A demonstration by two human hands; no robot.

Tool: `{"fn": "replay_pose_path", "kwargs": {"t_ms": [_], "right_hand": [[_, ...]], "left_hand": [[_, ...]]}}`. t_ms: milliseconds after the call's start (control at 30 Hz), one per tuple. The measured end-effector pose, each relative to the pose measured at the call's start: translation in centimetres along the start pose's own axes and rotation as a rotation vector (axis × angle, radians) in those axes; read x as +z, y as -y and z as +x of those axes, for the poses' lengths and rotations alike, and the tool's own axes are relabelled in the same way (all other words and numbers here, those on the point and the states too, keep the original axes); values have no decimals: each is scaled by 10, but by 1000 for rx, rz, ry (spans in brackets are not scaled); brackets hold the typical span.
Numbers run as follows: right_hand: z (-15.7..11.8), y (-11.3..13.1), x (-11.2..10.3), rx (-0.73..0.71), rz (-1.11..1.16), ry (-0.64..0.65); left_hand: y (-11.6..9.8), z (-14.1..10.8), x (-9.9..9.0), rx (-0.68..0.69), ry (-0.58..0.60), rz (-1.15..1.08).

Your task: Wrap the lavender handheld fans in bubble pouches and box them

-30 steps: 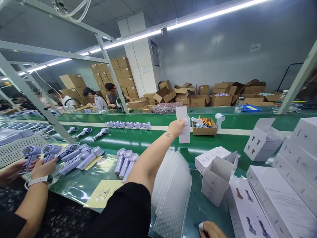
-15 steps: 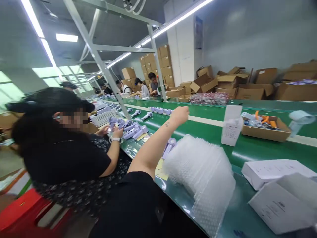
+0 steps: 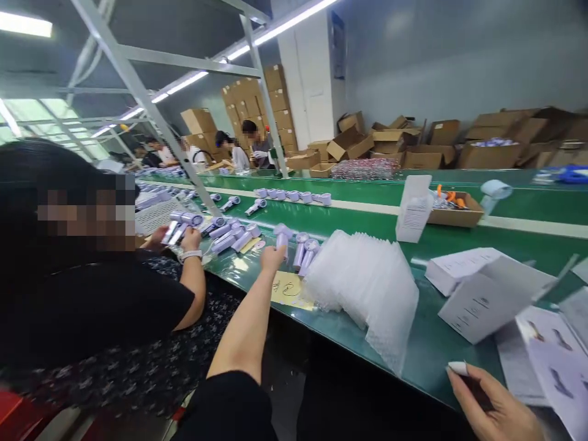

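My left hand (image 3: 274, 258) reaches across the bench with its fingers closed round a light purple handheld fan (image 3: 282, 234). Right beside it lie two more purple fans (image 3: 304, 252). A yellow paper with handwriting (image 3: 288, 290) is under my left wrist. My right hand (image 3: 498, 407) is low at the right edge, thumb and index finger curved with a gap between them. A white cover sits on one fingertip, and I see nothing held there. Close to that hand are an open white box (image 3: 493, 300) and a printed box with fan pictures (image 3: 554, 361).
A stack of bubble wrap bags (image 3: 362, 282) lies between my hands. Beyond it runs the green conveyor (image 3: 358, 217), carrying a row of purple fans and a carton of parts (image 3: 454, 211). To my left, a co-worker (image 3: 92, 294) sits close, handling fans.
My left hand has come down and back from above the conveyor and now grips a fan. My right hand has come into view at the lower right. The view has turned right.
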State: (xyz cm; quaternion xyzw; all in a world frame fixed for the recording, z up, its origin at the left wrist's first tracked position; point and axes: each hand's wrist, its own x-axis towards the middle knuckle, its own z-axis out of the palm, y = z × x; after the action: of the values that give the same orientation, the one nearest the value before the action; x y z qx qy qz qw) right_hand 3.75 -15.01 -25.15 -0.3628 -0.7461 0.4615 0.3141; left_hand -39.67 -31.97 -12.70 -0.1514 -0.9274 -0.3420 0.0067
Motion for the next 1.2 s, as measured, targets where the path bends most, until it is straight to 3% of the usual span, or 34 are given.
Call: {"fn": "replay_pose_path", "kwargs": {"t_ms": [67,133,167,233,300,333,367,433,500,600,667,767,867,967,1067,1133,1200], "right_hand": [[-5,28,4,146,133,74],[-2,59,12,285,485,247],[2,73,17,349,674,349],[9,94,25,341,967,448],[10,103,28,308,1070,423],[9,103,26,311,1068,380],[6,100,21,333,1050,331],[-3,88,7,415,1018,265],[-13,73,-10,506,1009,237],[-27,51,-32,618,1031,271],[-37,40,-41,659,1064,329],[-51,32,-47,650,1106,442],[-56,38,-45,570,1127,554],[-44,51,-39,490,1119,609],[-24,61,-37,477,1114,594],[-16,63,-38,485,1094,554],[-13,62,-39,512,1051,509]], "left_hand": [[-13,-23,-1,44,-7,-139],[-29,-68,7,149,78,-393],[-38,-96,12,228,185,-544],[-56,-154,21,424,476,-600],[-71,-199,27,760,731,-426],[-76,-213,28,959,792,-314],[-79,-221,28,1150,789,-186],[-80,-222,27,1449,623,85],[-77,-213,30,1635,406,340],[-77,-200,41,1794,340,591],[-85,-195,49,1760,390,652],[-106,-196,57,1435,449,554],[-126,-206,65,1024,607,261],[-134,-222,79,752,833,-76],[-132,-232,98,488,982,-389],[-129,-233,108,285,987,-581],[-126,-232,111,216,921,-723]]}}
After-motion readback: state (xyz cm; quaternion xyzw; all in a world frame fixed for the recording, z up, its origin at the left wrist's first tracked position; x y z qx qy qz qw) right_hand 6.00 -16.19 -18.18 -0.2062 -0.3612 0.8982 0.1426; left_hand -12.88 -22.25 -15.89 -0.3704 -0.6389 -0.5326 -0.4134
